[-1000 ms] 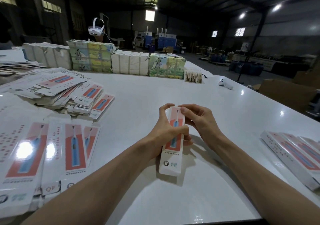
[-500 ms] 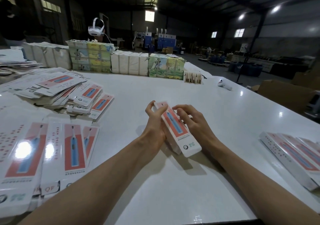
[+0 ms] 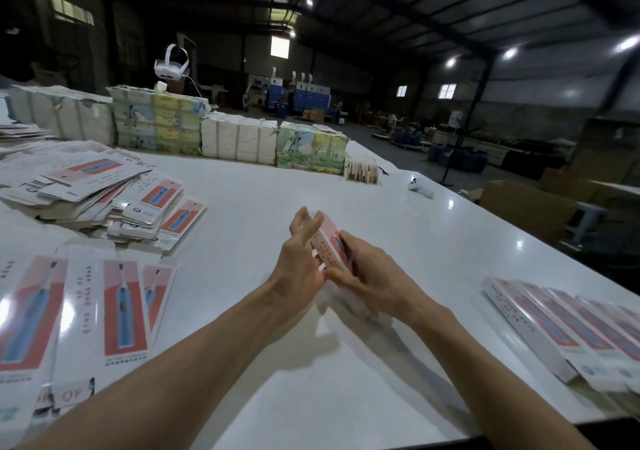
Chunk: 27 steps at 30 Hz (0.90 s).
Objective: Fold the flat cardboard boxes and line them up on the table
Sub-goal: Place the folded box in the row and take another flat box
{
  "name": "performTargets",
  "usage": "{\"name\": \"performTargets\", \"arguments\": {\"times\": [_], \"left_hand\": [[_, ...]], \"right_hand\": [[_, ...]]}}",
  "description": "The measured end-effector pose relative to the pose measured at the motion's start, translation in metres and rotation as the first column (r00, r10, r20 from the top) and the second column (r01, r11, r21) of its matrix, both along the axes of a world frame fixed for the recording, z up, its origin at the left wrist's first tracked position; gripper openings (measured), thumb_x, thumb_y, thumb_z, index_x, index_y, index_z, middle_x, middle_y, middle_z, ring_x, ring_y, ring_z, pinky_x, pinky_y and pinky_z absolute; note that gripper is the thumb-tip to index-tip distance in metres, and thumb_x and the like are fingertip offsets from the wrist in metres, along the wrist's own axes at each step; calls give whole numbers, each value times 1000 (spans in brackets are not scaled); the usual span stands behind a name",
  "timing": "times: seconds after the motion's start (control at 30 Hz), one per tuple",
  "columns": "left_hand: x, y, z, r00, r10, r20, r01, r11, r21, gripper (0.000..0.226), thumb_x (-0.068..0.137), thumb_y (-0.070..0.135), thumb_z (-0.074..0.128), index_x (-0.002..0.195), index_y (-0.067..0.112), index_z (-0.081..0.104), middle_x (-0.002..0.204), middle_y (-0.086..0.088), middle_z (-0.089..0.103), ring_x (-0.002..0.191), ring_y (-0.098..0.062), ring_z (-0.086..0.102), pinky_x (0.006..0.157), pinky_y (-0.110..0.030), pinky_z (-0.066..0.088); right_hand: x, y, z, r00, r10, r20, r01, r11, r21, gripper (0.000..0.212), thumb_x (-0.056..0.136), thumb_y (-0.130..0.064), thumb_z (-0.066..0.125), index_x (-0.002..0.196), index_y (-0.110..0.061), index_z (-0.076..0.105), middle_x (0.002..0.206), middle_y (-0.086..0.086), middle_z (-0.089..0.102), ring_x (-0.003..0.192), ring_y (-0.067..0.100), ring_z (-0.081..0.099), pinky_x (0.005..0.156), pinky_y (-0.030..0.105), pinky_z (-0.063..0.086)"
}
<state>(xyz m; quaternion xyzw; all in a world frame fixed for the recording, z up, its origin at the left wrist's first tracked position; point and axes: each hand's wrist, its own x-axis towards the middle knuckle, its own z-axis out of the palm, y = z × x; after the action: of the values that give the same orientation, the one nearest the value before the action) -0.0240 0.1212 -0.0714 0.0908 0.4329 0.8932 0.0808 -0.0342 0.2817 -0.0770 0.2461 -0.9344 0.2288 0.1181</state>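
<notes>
Holding one slim pink-and-white cardboard box (image 3: pixel 325 241) between both hands, lifted just off the white glossy surface (image 3: pixel 346 363), mid-table in front of me. Right hand (image 3: pixel 374 276) wraps the near end, fingers clenched on it. Left hand (image 3: pixel 298 259) lies flat against the box's left side, fingers stretched out and pressing rather than gripping, probably squaring the walls or tucking a flap; motion blur hides which.

Row of finished pink-and-white folded boxes (image 3: pixel 568 332) sits on my right near the surface edge, side by side and touching, so this one likely goes next to them. Flat printed pink-and-white box blanks (image 3: pixel 86 318) lie overlapped on my left, within reach as feed stock. Further back on the left, a messy heap of more flat blanks (image 3: pixel 104 193).

Far edge: a wall of white paper-wrapped bundles (image 3: pixel 239 141) and green-yellow illustrated bundles (image 3: pixel 159 124), a white headset (image 3: pixel 171 65) on top. Small white handheld controller (image 3: pixel 420 188) lies alone toward the right.

Room: dim warehouse, dark steel roof, few ceiling lights, pallets and blue machines far off.
</notes>
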Motion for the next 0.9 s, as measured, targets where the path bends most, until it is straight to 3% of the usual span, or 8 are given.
{"name": "performTargets", "arguments": {"times": [0.07, 0.17, 0.27, 0.37, 0.47, 0.6, 0.73, 0.9], "left_hand": [[1, 4, -2, 999, -18, -31, 16, 998, -53, 63, 105, 40, 55, 160, 41, 23, 152, -13, 47, 131, -33, 57, 103, -47, 55], [1, 9, -6, 993, 15, -117, -41, 973, -226, 48, 109, 42, 48, 153, 39, 29, 130, -3, 65, 114, -18, 71, 96, -33, 58], [-5, 3, -14, 965, 99, -242, -207, 856, -474, 31, 111, 32, 48, 142, 32, 43, 103, -3, 78, 90, -15, 76, 85, -28, 55], [-7, -5, -23, 965, 99, -244, -225, 788, -573, 24, 107, 18, 51, 125, 27, 65, 92, -8, 77, 77, -17, 71, 79, -29, 54], [-7, -6, -29, 954, 33, -299, -242, 677, -695, 27, 102, 13, 54, 109, 30, 73, 88, -5, 77, 74, -14, 70, 66, -24, 57], [-8, -3, -31, 931, -85, -355, -244, 580, -777, 30, 101, 13, 54, 102, 34, 76, 85, 1, 77, 74, -9, 70, 64, -18, 52], [-8, -2, -33, 923, -125, -364, -237, 559, -795, 32, 100, 11, 54, 95, 33, 78, 83, 1, 76, 71, -8, 70, 53, -13, 46], [-10, -2, -34, 913, -154, -379, -254, 514, -819, 31, 101, 14, 54, 95, 33, 78, 84, 4, 76, 76, -10, 70, 58, -12, 46]], "right_hand": [[10, 7, -2, 997, -44, -57, 46, 998, 48, 50, 104, -41, 62, 147, -23, 42, 131, 0, 63, 104, 19, 65, 92, 41, 58], [27, 22, -1, 974, -166, -155, 177, 983, 57, 67, 102, -30, 63, 160, -19, 31, 141, 9, 58, 106, 28, 66, 92, 45, 58], [44, 49, 3, 928, -327, -180, 341, 938, 53, 72, 95, -35, 71, 156, -24, 36, 137, 11, 61, 101, 26, 68, 84, 40, 62], [58, 90, 2, 865, -496, -80, 502, 858, 109, 72, 93, -46, 74, 153, -29, 39, 139, 3, 59, 107, 21, 67, 83, 33, 56], [72, 126, -10, 784, -620, -2, 603, 762, 235, 57, 98, -41, 68, 148, -26, 43, 145, 1, 52, 124, 21, 55, 102, 40, 50], [81, 151, -25, 718, -689, -100, 688, 680, 252, 46, 107, -27, 52, 149, -11, 43, 153, 12, 42, 143, 30, 39, 118, 44, 37], [86, 172, -24, 675, -727, -125, 731, 635, 251, 44, 107, -29, 55, 148, -15, 43, 157, 5, 40, 148, 25, 36, 121, 44, 36], [87, 191, -20, 597, -782, -179, 789, 531, 311, 45, 103, -25, 63, 143, -16, 47, 150, 6, 48, 139, 24, 47, 115, 40, 42]]}}
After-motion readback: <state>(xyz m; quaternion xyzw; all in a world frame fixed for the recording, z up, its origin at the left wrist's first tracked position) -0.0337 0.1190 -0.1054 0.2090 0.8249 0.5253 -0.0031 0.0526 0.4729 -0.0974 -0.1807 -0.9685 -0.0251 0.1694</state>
